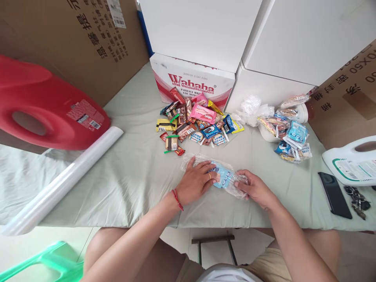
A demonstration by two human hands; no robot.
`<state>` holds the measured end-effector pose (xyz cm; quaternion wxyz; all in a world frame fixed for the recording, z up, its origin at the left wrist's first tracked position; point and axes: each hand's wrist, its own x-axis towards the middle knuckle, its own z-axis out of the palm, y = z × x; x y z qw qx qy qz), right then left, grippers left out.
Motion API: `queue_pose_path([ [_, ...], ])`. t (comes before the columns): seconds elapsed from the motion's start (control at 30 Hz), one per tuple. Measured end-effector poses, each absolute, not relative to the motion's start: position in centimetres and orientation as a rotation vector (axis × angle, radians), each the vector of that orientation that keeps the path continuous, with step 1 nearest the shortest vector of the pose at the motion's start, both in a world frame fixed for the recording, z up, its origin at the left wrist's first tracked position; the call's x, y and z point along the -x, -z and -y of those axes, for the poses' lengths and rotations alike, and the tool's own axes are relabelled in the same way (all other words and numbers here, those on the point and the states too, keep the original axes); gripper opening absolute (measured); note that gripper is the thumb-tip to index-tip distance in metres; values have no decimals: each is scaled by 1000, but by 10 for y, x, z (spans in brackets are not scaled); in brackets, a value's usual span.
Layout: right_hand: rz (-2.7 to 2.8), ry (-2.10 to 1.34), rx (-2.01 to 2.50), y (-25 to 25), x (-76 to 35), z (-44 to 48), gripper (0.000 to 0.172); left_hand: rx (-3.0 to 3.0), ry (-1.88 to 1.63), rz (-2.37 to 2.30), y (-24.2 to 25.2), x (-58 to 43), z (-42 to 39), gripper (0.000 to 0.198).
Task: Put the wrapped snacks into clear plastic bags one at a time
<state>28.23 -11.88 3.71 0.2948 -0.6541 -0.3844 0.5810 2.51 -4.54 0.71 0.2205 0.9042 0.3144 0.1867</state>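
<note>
A clear plastic bag [239, 184] lies on the cloth in front of me, with light-blue snack packets [225, 176] inside it. My left hand [195, 181] rests flat on the bag's left part, fingers stretched over the packets. Thumb and fingers of my right hand [257, 190] pinch the bag's right end. Just beyond is a heap of wrapped snacks [202, 113] in pink, brown, blue and yellow. To the right, more packed snacks [296, 133] sit in and around a white tub [302, 112], beside crumpled clear bags [252, 109].
A Wahaha carton [194, 80] and white boxes [199, 27] stand behind the heap. At left are a red jug [49, 102] and a plastic film roll [64, 182]. A phone [335, 195], keys [358, 201] and a white bottle [352, 160] lie at right.
</note>
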Motion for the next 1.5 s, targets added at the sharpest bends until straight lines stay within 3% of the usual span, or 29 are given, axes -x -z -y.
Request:
queue_pose_path([
  [0.2,808,-1359,1722,-44,-268,153,58,-2719,-460,-835,4,-33,56,48],
  [0.4,710,-1346,1578,-50,-238,124,56,-2773,-414,-833,5,-37,60,47],
  [0.57,724,-1377,1521,-41,-221,94,67,-2605,-431,-811,3,-36,56,41],
  [0.8,704,-1472,1517,-34,-225,99,81,-2015,-773,-884,-3,-34,49,29],
  [0.93,696,-1539,1481,-35,-224,108,91,-2076,-744,-938,-6,-38,51,34],
  [1.03,734,-1583,1419,-38,-223,115,96,-2111,-709,-971,-4,-41,50,13],
  [1.17,899,-1291,1499,-44,-233,125,85,-2119,-707,-977,-2,-41,45,17],
  [1.33,1675,-662,1566,-40,-244,126,34,-2153,-714,-985,-1,-42,46,15],
  [1.5,2289,-440,1520,-16,-230,112,45,-2193,-746,-1044,1,-43,48,17],
])
